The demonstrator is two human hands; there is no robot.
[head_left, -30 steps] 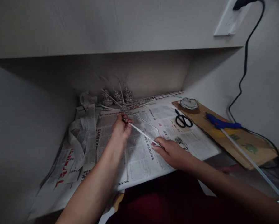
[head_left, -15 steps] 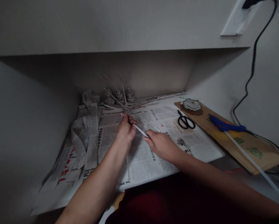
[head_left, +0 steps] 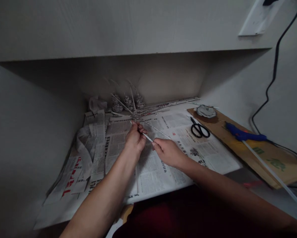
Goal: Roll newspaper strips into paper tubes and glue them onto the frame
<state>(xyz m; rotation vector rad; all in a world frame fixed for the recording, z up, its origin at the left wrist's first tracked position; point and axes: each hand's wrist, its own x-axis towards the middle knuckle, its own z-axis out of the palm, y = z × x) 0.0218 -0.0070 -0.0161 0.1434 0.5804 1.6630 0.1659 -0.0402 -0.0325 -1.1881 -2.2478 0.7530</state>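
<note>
My left hand [head_left: 135, 137] is closed around a thin rolled-paper stick [head_left: 147, 137] near the middle of the newspaper [head_left: 148, 175]. My right hand [head_left: 169, 152] pinches the same stick at its lower right, between thumb and forefinger. Just beyond my left fingertips, several more paper sticks spread out from a small woven bunch [head_left: 136, 115]. Whether that bunch joins the stick I hold is hidden by my fingers. Another paper stick [head_left: 158, 129] slants behind my hands toward the right one.
Three small woven paper pieces [head_left: 139, 100] stand at the back. Cut newspaper strips [head_left: 98, 132] pile up on the left. Black-handled scissors [head_left: 200, 130] lie on the right, beside cardboard [head_left: 252, 158] bearing a blue glue gun [head_left: 242, 134] and a grey crumpled lump [head_left: 206, 111].
My right hand has moved a little left and up, nearer my left hand, so less of the stick shows between them. The camera view has shifted slightly.
</note>
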